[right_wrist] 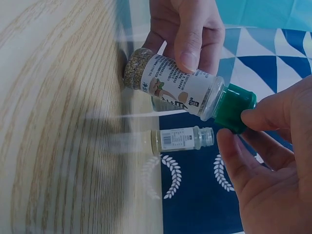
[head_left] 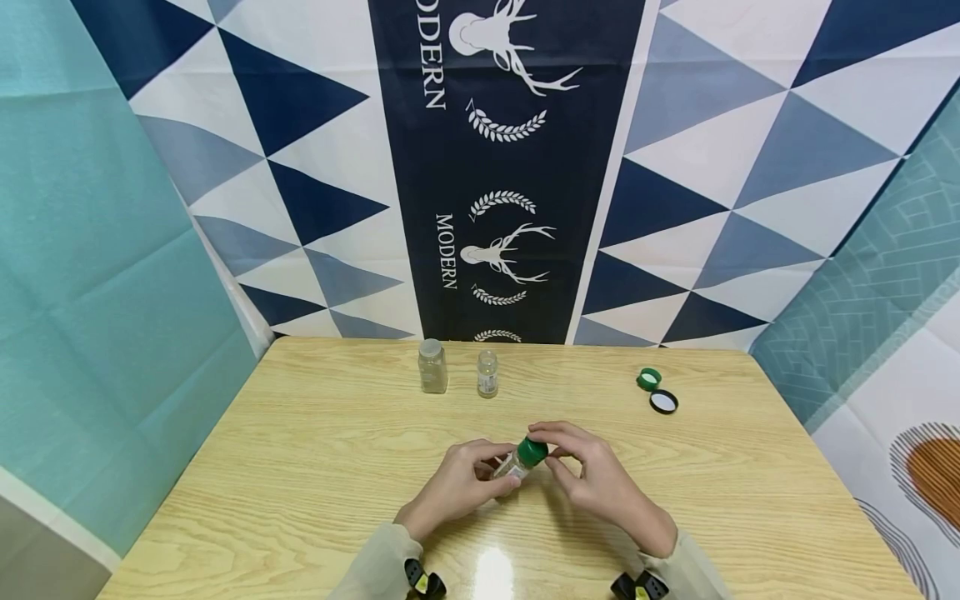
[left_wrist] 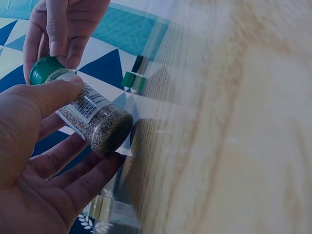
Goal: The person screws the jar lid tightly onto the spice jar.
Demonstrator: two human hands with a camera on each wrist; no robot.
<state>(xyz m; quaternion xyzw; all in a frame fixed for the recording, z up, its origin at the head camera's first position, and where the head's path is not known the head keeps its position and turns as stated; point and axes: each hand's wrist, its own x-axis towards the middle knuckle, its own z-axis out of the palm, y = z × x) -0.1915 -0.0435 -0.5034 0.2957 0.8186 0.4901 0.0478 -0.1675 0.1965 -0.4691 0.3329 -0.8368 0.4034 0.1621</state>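
A clear spice jar (right_wrist: pixel 172 83) of small tan seeds, with a printed label and a green cap (right_wrist: pixel 235 108), is held tilted over the table. My left hand (head_left: pixel 463 483) grips its body between thumb and fingers; the left wrist view shows the seeds gathered toward the base (left_wrist: pixel 113 130). At the other end, my right hand (head_left: pixel 591 473) pinches the cap, thumb and fingertips against its side. The cap sits on the jar's neck.
Toward the table's back edge stand a squarish clear jar (head_left: pixel 432 367) with a pale lid and an uncapped slim glass bottle (head_left: pixel 487 375). A green cap (head_left: pixel 648 379) and a black-rimmed lid (head_left: pixel 663 402) lie at the back right. Patterned cloth (head_left: pixel 322 167) hangs behind.
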